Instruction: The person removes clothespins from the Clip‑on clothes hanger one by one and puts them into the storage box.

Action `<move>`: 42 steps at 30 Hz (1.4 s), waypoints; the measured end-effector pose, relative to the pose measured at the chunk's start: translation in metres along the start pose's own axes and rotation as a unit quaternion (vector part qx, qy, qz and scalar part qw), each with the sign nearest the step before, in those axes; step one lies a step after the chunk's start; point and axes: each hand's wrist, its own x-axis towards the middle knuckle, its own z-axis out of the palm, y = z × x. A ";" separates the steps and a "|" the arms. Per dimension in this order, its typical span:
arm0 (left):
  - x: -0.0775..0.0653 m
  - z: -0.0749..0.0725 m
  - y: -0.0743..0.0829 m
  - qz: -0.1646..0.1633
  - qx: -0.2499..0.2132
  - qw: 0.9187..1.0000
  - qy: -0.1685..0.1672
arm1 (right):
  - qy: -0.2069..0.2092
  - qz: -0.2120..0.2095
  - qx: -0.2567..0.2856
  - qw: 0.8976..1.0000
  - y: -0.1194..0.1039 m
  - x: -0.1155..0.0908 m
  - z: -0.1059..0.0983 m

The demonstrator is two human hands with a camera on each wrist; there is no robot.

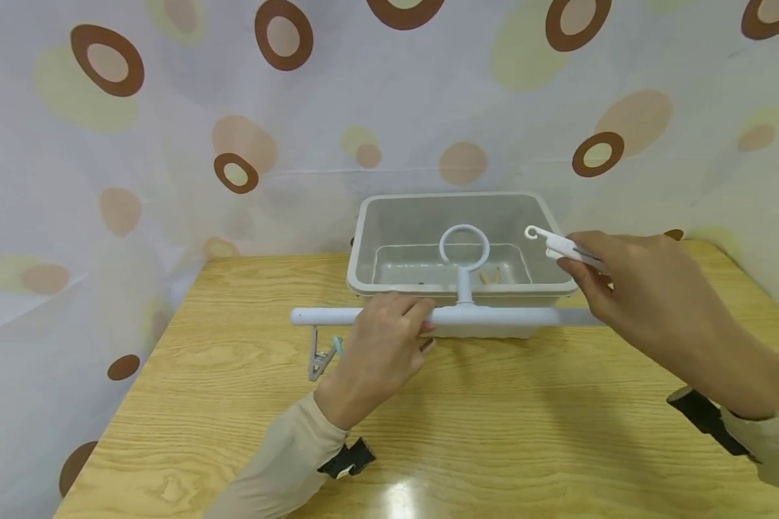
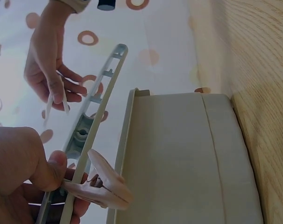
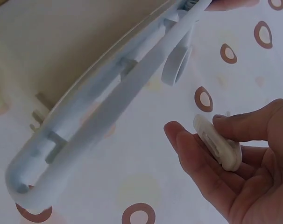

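Observation:
My left hand (image 1: pixel 386 346) grips a pale blue clip hanger (image 1: pixel 513 316), a long bar with a ring hook (image 1: pixel 485 252) on top. It holds the bar level in front of the basin, left of the hook. A grey clip (image 1: pixel 318 357) and a partly hidden teal clip (image 1: pixel 338 346) hang near its left end. Beside my left fingers, a pinkish clip (image 2: pixel 106 189) hangs from the bar in the left wrist view. My right hand (image 1: pixel 662 310) pinches a white clothespin (image 1: pixel 565 247) with a small hooked end, above the bar's right part and apart from it.
A grey-white plastic basin (image 1: pixel 357 245) stands at the back of the wooden table (image 1: pixel 234 375), just behind the bar. Small tan clips (image 1: pixel 490 277) lie inside it. A wall covering (image 1: pixel 169 216) printed with rings and ovals closes off the back and left.

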 end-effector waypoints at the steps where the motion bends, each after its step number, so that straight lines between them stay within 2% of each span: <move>1: 0.000 0.000 0.000 -0.001 0.001 1.000 -0.002 | -0.007 0.000 -0.003 1.000 0.001 0.003 0.000; 7: -0.002 0.000 0.002 -0.002 0.004 1.000 -0.006 | -0.034 -0.008 -0.004 0.999 0.005 0.015 0.004; 13: 0.001 -0.001 0.002 -0.001 0.013 1.000 -0.008 | -0.067 0.008 -0.007 0.998 0.011 0.029 0.007; 23: 0.001 0.001 0.000 0.009 0.019 1.000 -0.004 | -0.085 0.024 -0.005 0.996 0.024 0.033 0.015; 33: -0.003 0.000 0.003 0.002 0.015 1.000 -0.005 | -0.192 0.053 -0.004 0.980 0.038 0.059 0.027; 42: -0.001 0.000 0.003 0.000 0.017 1.000 -0.006 | -0.209 0.059 -0.010 0.976 0.049 0.084 0.041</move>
